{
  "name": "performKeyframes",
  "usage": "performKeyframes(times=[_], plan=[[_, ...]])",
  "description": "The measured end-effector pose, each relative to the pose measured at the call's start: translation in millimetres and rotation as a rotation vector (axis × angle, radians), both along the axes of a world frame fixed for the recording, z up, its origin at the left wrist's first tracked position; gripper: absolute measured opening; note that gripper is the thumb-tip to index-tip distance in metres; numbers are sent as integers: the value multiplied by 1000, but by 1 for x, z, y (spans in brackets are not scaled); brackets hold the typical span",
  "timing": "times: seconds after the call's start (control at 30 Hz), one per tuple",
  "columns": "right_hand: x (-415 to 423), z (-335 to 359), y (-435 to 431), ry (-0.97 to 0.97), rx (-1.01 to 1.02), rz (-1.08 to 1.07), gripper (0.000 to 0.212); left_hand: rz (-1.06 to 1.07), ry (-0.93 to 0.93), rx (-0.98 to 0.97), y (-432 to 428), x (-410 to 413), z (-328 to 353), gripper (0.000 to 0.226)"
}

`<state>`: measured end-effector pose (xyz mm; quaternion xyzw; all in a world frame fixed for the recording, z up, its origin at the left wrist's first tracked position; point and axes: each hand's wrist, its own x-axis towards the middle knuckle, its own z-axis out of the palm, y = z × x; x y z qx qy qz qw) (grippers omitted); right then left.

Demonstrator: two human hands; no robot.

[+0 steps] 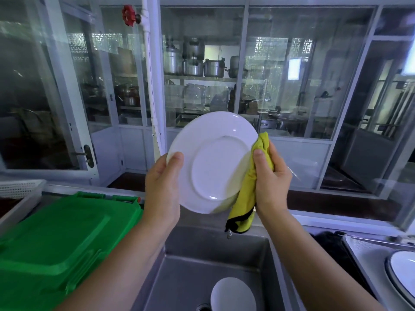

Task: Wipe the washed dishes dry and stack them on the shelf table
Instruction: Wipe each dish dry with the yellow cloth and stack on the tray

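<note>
A green plastic lid (56, 239) lies far left. The left hand (161, 189) grips the white plate (213, 162) by its rim at 9 o'clock, tilted up, underside showing, above the steel sink (179, 277), where a second plate (233, 295) rests. At 3 o'clock the right hand (271, 180) clutches a yellow cloth (247, 194) against the rim.

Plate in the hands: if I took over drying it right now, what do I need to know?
Left hand grips the white plate by its left rim, underside facing you, above the sink.
Right hand holds the yellow cloth, pressed on the plate's right rim.
Done: this plate is mid-wipe; a blue-rimmed dish lies at far right.
Left: finish wiping, stack it, then probably the white dish lying in the sink.
</note>
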<state>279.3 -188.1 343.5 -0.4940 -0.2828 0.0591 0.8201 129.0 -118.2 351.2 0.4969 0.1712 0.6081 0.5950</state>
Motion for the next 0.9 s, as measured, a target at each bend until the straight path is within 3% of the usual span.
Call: performKeyframes(times=[0.1,0.23,0.37,0.5,0.57,0.63,0.8,0.9], plan=[[6,7,-8,-59,-1,-11,37,-82,167,89,20,-8,9,17],[7,-1,-9,-259,-128,-35,41,-92,397,239,40,-7,20,43],[12,-1,-13,-545,-206,-185,38,-30,431,288,36,-3,12,58],[9,14,-5,-977,-245,-347,41,65,486,407,22,8,6,48],[7,20,-1,-1032,-249,-361,43,124,493,450,15,11,7,49],[11,20,-1,-895,-207,-281,42,169,455,472,13,9,9,49],[7,4,1,-125,-12,-8,33,198,239,367,11,4,12,50],[-1,-4,2,68,47,-10,29,125,144,275,11,7,6,45]])
